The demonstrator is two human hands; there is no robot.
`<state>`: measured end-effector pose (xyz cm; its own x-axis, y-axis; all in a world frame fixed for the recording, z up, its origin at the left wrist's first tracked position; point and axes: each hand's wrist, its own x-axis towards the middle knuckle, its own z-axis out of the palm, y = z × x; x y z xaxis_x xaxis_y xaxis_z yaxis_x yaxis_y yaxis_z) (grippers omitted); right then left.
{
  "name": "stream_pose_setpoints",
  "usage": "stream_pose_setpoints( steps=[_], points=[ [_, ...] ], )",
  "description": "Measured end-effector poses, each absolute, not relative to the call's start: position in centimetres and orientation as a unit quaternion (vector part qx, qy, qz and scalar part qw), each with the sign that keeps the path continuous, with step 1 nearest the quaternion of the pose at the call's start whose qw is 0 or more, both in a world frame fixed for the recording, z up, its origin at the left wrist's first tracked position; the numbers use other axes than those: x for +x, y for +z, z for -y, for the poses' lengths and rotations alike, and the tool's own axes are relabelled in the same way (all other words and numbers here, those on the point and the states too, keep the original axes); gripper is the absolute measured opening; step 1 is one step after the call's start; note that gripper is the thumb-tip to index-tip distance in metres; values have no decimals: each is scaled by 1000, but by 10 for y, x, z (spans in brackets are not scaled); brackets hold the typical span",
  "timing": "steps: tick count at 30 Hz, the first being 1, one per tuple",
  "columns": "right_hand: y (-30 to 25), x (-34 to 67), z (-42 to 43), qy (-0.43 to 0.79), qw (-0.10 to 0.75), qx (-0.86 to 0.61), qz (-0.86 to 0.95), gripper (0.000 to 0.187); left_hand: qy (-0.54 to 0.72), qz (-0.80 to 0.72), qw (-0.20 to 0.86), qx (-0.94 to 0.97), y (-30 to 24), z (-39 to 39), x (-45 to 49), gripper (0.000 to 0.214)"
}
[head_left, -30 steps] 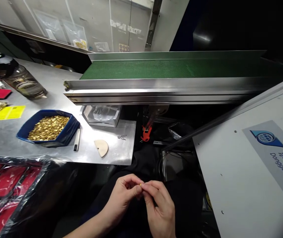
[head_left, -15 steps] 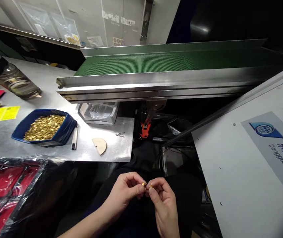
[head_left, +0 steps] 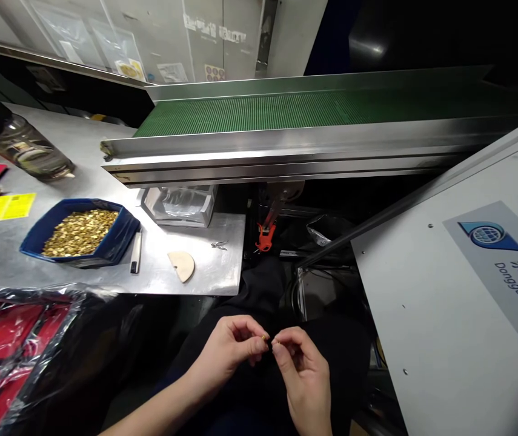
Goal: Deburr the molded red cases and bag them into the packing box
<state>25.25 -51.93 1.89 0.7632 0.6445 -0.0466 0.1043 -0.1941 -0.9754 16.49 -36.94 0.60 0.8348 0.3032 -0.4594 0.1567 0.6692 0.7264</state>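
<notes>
Over my lap, my left hand [head_left: 230, 351] pinches a small gold-coloured piece [head_left: 263, 338] between thumb and forefinger. Facing it across a narrow gap, my right hand [head_left: 303, 372] is closed in a pinch too. A hint of gold shows at its fingertips, mostly covered by the thumb. The pieces are too small for me to tell their kind. On the metal table to the left, a blue bin [head_left: 36, 242] holds a heap of small gold-coloured pieces [head_left: 79, 233]. Both hands are well away from it.
A green conveyor belt [head_left: 249, 115] runs across ahead. On the metal table [head_left: 213, 275] lie a pale half-round disc [head_left: 181, 266], a cutter knife [head_left: 136, 251] and a clear tray [head_left: 179, 206]. A bottle [head_left: 36, 151] stands at left. A white cabinet [head_left: 422, 290] borders the right.
My right hand has drawn slightly to the right, widening the gap between the fingertips. The gold bits show less than before. My left hand has hardly moved.
</notes>
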Motion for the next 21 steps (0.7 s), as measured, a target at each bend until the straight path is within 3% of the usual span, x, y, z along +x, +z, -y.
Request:
stream_pose_setpoints(
  steps=[4, 13, 21],
  points=[
    [24, 258, 517, 194, 565, -739, 312, 6, 5, -255, 897, 361, 1, 373, 164, 41],
    [19, 264, 516, 199, 543, -735, 355, 17, -16, -247, 878, 410, 0, 371, 166, 40],
    [12, 267, 512, 105, 415, -790, 439, 27, -56, -285, 860, 419, -24, 367, 167, 56]
  ],
)
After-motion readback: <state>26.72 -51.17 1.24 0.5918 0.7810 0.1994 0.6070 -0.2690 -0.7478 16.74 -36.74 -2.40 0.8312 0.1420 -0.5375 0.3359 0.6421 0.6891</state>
